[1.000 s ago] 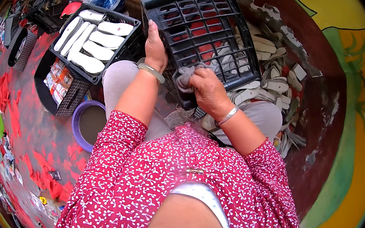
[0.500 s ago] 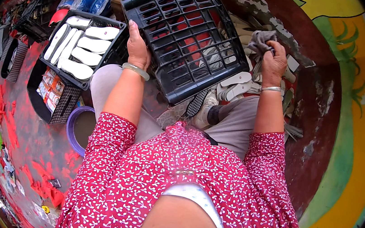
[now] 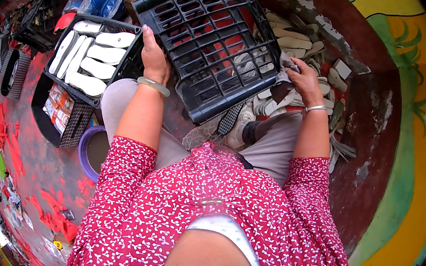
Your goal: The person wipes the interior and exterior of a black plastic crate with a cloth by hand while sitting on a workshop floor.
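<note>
Closest to us, we are looking down over a red patterned blouse [image 3: 160, 217] and grey trousers [image 3: 274, 151], with a shoe in a checked pattern [image 3: 233, 122] showing between the knees. Just past the left knee, a purple bowl [image 3: 86, 144] is sitting on the red-stained floor [image 3: 28, 163].

Further out, our left hand [image 3: 154, 58] is gripping the near left edge of a black plastic crate [image 3: 208, 42], fingers curled over its rim, and the crate is tilting up in front of our knees. Our right hand [image 3: 304, 80] is closing on a grey cloth [image 3: 287, 63] at the crate's right edge, fingers folded together around it. A pale bangle [image 3: 153, 85] is circling the left wrist and a silver bangle [image 3: 315, 108] the right.

To the left, a second black crate [image 3: 86, 61] is holding white shoe soles [image 3: 103, 54] laid side by side. Beyond the right hand, a heap of pale soles [image 3: 299, 37] is lying loose on the floor beside the tilted crate.
</note>
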A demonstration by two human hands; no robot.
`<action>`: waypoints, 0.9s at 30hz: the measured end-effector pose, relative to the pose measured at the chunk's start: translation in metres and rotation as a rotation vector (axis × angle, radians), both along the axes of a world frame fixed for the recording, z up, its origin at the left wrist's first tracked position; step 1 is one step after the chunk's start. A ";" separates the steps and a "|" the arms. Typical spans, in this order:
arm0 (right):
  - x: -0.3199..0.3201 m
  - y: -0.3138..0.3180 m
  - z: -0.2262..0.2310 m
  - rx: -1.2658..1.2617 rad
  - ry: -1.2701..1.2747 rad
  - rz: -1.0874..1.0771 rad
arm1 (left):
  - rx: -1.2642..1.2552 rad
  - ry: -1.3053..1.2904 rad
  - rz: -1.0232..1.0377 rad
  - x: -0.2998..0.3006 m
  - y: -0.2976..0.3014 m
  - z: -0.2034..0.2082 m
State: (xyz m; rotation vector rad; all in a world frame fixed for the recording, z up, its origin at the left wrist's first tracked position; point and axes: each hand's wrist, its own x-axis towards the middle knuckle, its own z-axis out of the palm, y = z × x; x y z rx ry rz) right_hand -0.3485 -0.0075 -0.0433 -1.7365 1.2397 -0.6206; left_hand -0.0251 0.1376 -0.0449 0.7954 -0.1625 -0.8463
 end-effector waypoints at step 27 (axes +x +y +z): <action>0.014 -0.009 0.005 0.144 0.201 0.134 | 0.068 -0.191 0.139 0.003 -0.017 -0.024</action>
